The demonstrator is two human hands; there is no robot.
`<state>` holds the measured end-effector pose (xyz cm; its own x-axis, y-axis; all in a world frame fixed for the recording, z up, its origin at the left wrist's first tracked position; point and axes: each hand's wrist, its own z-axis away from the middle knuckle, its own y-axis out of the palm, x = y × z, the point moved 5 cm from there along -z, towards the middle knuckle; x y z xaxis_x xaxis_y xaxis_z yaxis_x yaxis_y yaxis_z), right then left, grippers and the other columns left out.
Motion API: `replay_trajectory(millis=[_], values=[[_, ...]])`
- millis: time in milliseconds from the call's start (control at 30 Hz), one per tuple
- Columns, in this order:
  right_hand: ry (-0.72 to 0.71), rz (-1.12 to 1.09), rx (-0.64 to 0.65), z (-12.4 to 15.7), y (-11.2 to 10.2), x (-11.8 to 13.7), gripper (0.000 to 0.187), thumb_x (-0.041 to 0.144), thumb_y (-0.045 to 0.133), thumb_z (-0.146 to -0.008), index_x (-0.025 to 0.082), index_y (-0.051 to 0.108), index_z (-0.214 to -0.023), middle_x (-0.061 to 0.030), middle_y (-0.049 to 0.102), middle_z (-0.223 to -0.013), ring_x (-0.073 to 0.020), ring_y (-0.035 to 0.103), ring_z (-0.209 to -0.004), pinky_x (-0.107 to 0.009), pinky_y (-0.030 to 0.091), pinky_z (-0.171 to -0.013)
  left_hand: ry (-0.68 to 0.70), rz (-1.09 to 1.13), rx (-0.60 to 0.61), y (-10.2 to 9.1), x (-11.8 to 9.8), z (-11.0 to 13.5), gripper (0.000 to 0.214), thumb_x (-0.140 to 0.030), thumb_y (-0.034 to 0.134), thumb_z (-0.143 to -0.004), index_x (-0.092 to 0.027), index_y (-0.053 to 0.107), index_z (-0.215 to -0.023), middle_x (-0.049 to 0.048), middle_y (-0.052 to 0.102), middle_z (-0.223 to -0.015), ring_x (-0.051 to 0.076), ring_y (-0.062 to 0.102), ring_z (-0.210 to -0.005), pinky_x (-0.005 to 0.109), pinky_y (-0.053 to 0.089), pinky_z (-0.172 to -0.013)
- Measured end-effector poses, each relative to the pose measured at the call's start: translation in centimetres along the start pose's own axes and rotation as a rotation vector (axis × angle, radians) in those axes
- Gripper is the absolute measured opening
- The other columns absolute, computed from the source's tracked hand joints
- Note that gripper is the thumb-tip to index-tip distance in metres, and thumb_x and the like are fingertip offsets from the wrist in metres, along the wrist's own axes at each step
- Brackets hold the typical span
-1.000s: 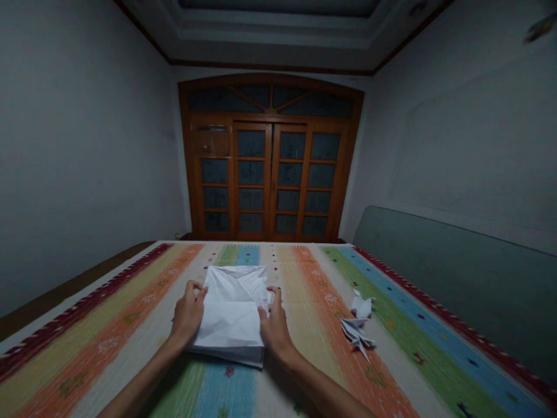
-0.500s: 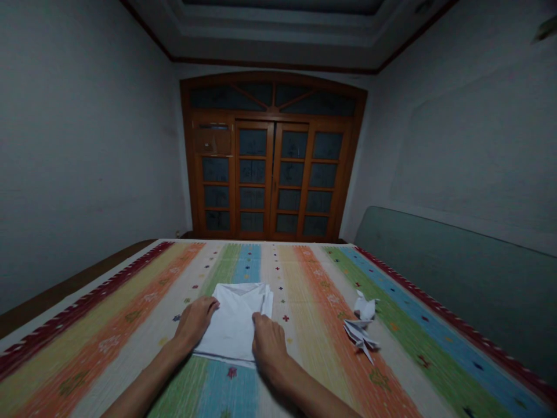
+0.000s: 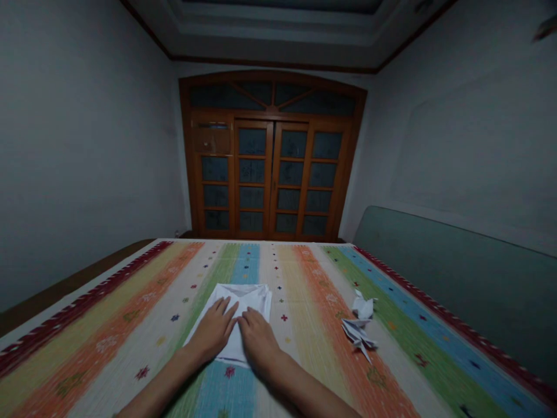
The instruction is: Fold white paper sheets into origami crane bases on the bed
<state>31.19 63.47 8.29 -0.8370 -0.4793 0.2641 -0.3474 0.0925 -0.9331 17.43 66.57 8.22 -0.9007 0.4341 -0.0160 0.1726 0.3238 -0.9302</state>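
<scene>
Here, left fingers (image 3: 222, 305) and right fingers (image 3: 251, 317), slightly apart, rest on folded, squarish white paper (image 3: 232, 347).

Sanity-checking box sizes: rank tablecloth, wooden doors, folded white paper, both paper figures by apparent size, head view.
Tablecloth
Wooden doors
Folded white paper
Front paper figure, rear paper figure: unsure, front one nearer

Paper (image 3: 232, 347) on tablecloth (image 3: 307, 337), left hand (image 3: 213, 328) and right hand (image 3: 259, 339) atop, paper figures (image 3: 357, 332) rightward, doors (image 3: 287, 184) behind

Dim pale walls (image 3: 87, 145), glazed wooden doors (image 3: 268, 180)
</scene>
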Motion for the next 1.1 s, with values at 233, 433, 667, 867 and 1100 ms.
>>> replay_trajectory(millis=[233, 433, 667, 867, 1100], values=[[-0.039, -0.046, 0.044, -1.0, 0.4, -1.4, 0.059, 0.028, 0.054, -0.097, 0.008, 0.044, -0.152, -0.0186, 0.041, -0.160, -0.0314, 0.035, -0.151, -0.044, 0.032, -0.124, 0.111, 0.036, 0.066, 1.8, 0.8, 0.5, 0.052, -0.040, 0.050, -0.100, -0.030, 0.051, -0.151, 0.0112, 0.048, -0.159, 0.041, 0.042, -0.145, 0.061, 0.039, -0.113], [0.079, -0.056, 0.054, -2.2, 0.2, -3.7, 0.066, 0.043, 0.046, -0.102, 0.003, 0.040, -0.154, -0.0238, 0.032, -0.163, -0.0360, 0.027, -0.153, -0.052, 0.023, -0.125, 0.099, 0.053, 0.107, 1.6, 1.8, 0.2, 0.059, -0.058, 0.053, -0.097, -0.038, 0.048, -0.152, 0.0079, 0.045, -0.162, 0.042, 0.040, -0.146, 0.063, 0.035, -0.115], [0.180, -0.044, 0.069, -1.8, -0.4, -6.0, 0.069, 0.044, 0.039, -0.103, 0.000, 0.034, -0.156, -0.0223, 0.026, -0.165, -0.0340, 0.022, -0.155, -0.052, 0.017, -0.126, 0.029, 0.068, 0.124, 1.8, 2.6, 0.2, 0.066, -0.069, 0.052, -0.094, -0.038, 0.047, -0.152, 0.0082, 0.040, -0.164, 0.043, 0.037, -0.148, 0.061, 0.032, -0.116], [0.162, -0.036, 0.090, 0.4, -1.3, -6.8, 0.067, 0.038, 0.036, -0.103, 0.000, 0.031, -0.157, -0.0209, 0.025, -0.166, -0.0333, 0.022, -0.155, -0.050, 0.015, -0.127, -0.007, 0.065, 0.155, 1.7, 2.8, 0.1, 0.067, -0.071, 0.051, -0.093, -0.040, 0.046, -0.152, 0.0071, 0.040, -0.164, 0.045, 0.035, -0.149, 0.063, 0.030, -0.116], [0.091, -0.052, 0.127, 4.4, -2.7, -7.7, 0.065, 0.037, 0.039, -0.103, 0.004, 0.031, -0.158, -0.0171, 0.023, -0.167, -0.0303, 0.020, -0.156, -0.046, 0.015, -0.128, -0.001, 0.063, 0.141, 1.5, 3.0, 0.0, 0.060, -0.064, 0.051, -0.096, -0.038, 0.051, -0.150, 0.0077, 0.044, -0.162, 0.043, 0.037, -0.148, 0.062, 0.032, -0.117]])
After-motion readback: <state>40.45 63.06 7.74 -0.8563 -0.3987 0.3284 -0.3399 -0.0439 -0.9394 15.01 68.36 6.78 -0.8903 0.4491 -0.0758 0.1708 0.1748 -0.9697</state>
